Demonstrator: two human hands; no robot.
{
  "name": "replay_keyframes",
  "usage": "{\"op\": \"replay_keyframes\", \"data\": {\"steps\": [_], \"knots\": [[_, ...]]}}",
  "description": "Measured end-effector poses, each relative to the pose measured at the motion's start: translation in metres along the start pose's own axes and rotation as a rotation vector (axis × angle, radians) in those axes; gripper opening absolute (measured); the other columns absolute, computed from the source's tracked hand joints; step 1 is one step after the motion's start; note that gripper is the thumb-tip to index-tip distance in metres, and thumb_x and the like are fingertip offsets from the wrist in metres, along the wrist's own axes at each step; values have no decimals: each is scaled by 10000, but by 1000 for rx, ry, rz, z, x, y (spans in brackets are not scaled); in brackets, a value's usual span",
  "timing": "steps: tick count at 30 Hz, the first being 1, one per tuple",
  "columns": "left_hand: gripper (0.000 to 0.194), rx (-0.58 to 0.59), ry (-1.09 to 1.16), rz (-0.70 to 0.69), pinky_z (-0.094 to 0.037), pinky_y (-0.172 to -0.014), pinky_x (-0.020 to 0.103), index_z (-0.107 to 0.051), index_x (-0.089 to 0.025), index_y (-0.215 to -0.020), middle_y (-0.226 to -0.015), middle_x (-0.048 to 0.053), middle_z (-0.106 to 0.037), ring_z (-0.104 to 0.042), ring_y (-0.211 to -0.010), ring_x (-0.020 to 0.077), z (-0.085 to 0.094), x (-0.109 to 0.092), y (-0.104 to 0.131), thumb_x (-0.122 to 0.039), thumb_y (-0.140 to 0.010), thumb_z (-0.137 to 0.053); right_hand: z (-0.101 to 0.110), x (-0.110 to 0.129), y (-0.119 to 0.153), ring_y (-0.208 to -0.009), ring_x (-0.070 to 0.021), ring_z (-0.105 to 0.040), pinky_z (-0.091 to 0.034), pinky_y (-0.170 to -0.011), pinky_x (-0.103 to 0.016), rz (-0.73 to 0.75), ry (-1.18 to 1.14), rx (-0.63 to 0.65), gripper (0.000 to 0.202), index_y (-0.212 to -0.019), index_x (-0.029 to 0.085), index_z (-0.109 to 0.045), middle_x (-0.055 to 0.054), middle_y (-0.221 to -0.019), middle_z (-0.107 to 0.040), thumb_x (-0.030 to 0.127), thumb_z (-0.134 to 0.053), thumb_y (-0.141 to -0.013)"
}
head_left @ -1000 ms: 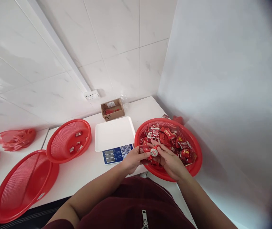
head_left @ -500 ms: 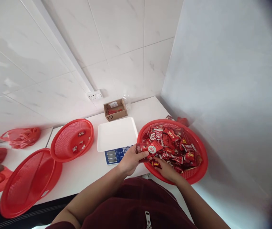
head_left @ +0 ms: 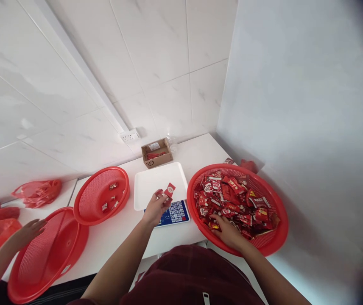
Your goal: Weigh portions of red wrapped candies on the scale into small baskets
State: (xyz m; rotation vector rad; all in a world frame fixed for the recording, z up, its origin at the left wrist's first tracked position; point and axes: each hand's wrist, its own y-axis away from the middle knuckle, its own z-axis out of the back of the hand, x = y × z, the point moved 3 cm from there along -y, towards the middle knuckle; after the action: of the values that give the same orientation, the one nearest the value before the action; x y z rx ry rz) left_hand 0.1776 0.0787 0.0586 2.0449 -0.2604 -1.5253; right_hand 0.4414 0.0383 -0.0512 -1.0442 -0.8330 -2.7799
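My left hand [head_left: 156,209] is closed on small red wrapped packets [head_left: 169,191], held above the front part of the white weighing pan [head_left: 151,178]. Below that hand, the blue keypad of the scale [head_left: 177,213] is partly covered. My right hand [head_left: 226,231] reaches into the big red basket [head_left: 283,237] at the right, its fingers bent among the heaped red snack packets [head_left: 232,199]. A small packet with yellow on it [head_left: 214,226] lies at those fingertips; whether the fingers grip it is hard to see.
Left of the scale stands a red basket [head_left: 79,199] with a few packets inside. Nearer, another person's hand [head_left: 32,231] hovers over a larger red basket [head_left: 70,250]. Behind the scale sits a cardboard box [head_left: 157,161]. Red plastic bags [head_left: 40,192] lie far left.
My left hand has moved left with its packets, from the big basket's rim to over the scale pan. My right hand stays in the basket. The other person's hand has come over the left basket.
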Motion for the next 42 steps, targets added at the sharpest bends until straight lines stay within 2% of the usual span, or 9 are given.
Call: {"op": "replay_keyframes", "data": {"steps": [2, 4, 6, 13, 18, 26, 31, 37, 42], "knots": [[861, -39, -19, 23, -488, -844, 299, -224, -335, -1383, -1194, 71, -588, -631, -979, 170, 16, -1, -6, -337, -696, -743, 1, 2, 0, -1149, -241, -535, -389, -947, -341, -2, 2, 6, 510, -1283, 225, -459, -127, -1319, -480, 225, -501, -775], [1029, -60, -46, 38, -479, -871, 309, -42, -374, -1432, -1310, 93, -517, -611, -1050, 189, 27, -1, -6, -357, -689, -752, 1, 2, 0, -1143, -241, -542, -392, -942, -339, -10, 7, 14, 510, -1280, 221, -459, -130, -1322, -478, 221, -495, -772], [1071, -47, -66, 51, -471, -890, 318, -2, -366, -1443, -1353, 109, -476, -607, -1063, 201, 31, 2, -3, -370, -682, -756, 0, 1, -1, -1139, -240, -545, -396, -936, -340, -7, 1, 16, 505, -1273, 222, -458, -131, -1316, -483, 224, -496, -769], [819, 120, -217, 181, -456, -892, 342, -320, -194, -1365, -1250, 155, -550, -616, -1018, 219, 26, 19, 24, -419, -691, -728, -6, -6, -7, -1113, -248, -556, -408, -904, -359, 1, 15, -18, 438, -1208, 231, -472, -133, -1281, -516, 250, -505, -772], [635, 210, -410, 180, -429, -877, 355, -493, -182, -1213, -1143, 123, -613, -598, -1009, 221, 26, 24, 36, -464, -686, -707, -3, 0, -7, -1081, -262, -577, -417, -875, -353, -34, 47, -34, 380, -1155, 219, -506, -137, -1242, -564, 264, -520, -778], [593, 266, -487, 166, -409, -890, 355, -500, -198, -1187, -1171, 112, -603, -578, -1040, 225, 53, 20, 27, -497, -703, -666, -1, 10, -13, -1046, -278, -608, -420, -868, -350, -107, -71, 23, 431, -1170, 156, -514, -158, -1133, -647, 376, -525, -799], [587, 289, -476, 179, -413, -890, 367, -522, -207, -1166, -1149, 109, -618, -582, -1040, 238, 65, 20, 20, -505, -685, -678, 1, 32, -15, -1005, -325, -624, -425, -849, -425, -246, 101, 49, 486, -1200, 143, -482, -193, -1077, -661, 450, -483, -823], [614, 335, -501, 193, -418, -887, 355, -528, -195, -1173, -1160, 115, -611, -583, -1042, 238, 73, 13, 17, -512, -672, -690, -3, 43, -21, -979, -345, -625, -425, -820, -448, -359, 171, -75, 456, -1205, 106, -468, -235, -1068, -649, 288, -523, -791], [639, 370, -515, 173, -429, -876, 345, -522, -175, -1172, -1158, 129, -608, -594, -1009, 228, 82, 0, 15, -521, -664, -694, 2, 32, -20, -898, -291, -647, -438, -784, -382, -341, 74, -197, 342, -1065, 154, -562, -152, -931, -690, 195, -556, -726]]}}
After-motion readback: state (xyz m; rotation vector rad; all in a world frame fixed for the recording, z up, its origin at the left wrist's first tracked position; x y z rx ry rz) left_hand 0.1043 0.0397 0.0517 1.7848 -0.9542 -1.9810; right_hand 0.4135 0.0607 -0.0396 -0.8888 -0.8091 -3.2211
